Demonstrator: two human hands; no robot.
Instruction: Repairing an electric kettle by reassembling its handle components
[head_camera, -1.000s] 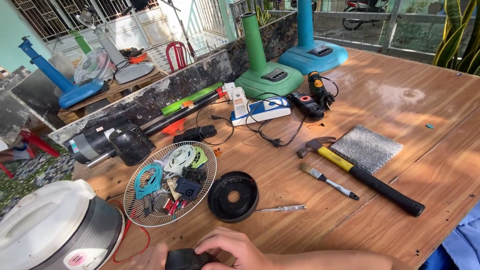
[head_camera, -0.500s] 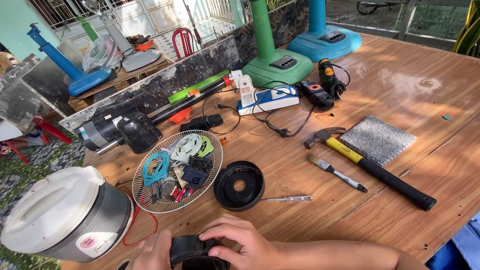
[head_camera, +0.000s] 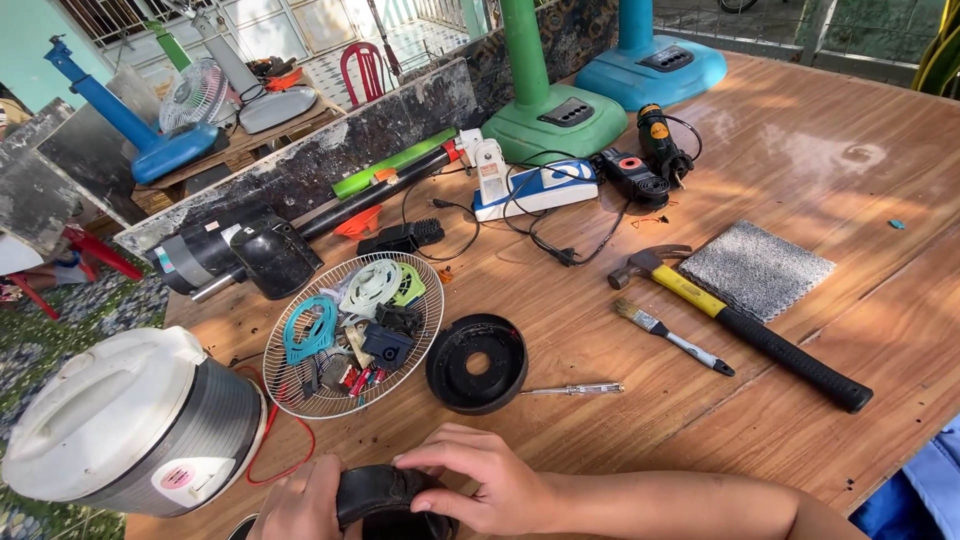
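Note:
At the bottom edge of the head view, both my hands hold a round black plastic part (head_camera: 375, 495) against the wooden table (head_camera: 820, 160). My left hand (head_camera: 300, 505) grips its left side. My right hand (head_camera: 480, 480) lies over its top right, fingers curled on the rim. Most of the part is hidden under my hands and cut off by the frame. Just beyond my hands lie a black round cover (head_camera: 478, 363) with a centre hole and a thin screwdriver (head_camera: 575, 389).
A wire fan guard (head_camera: 352, 330) holds several small parts. A white rice cooker (head_camera: 130, 425) stands at left. A hammer (head_camera: 735, 325), paintbrush (head_camera: 670, 336), grey pad (head_camera: 755, 268), soldering tools, and green (head_camera: 545, 115) and blue (head_camera: 650, 60) fan bases lie farther away.
The view has tilted down and nearer to the table. My hands came further into view and my right hand now covers more of the black part.

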